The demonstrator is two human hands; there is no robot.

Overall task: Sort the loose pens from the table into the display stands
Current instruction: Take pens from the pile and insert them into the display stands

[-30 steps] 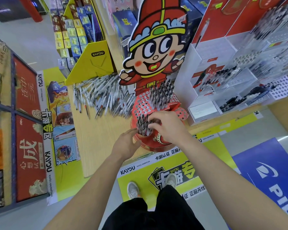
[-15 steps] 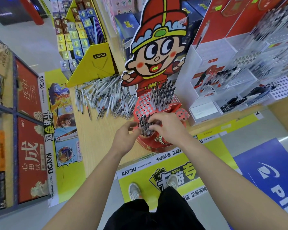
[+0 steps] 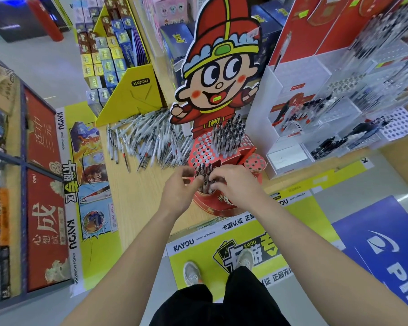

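Note:
A heap of loose white pens (image 3: 146,140) lies on the wooden table (image 3: 137,196) left of a red perforated display stand (image 3: 206,151) with a cartoon figure (image 3: 222,74) behind it. A cluster of pens (image 3: 229,137) stands upright in the stand's upper tier. Another small cluster (image 3: 204,171) stands in the lower front tier. My left hand (image 3: 178,191) and my right hand (image 3: 233,184) meet at that front cluster, fingers curled around the pen tops. Which pens each finger touches is hidden.
White acrylic pen racks (image 3: 327,118) with dark pens stand to the right. A yellow card display box (image 3: 130,90) stands behind the loose pens. Yellow and blue floor graphics (image 3: 245,245) and my shoes lie below the table's front edge.
My left hand rose from the table edge and joined the right hand at the front cluster of pens. The right hand stayed over the cluster.

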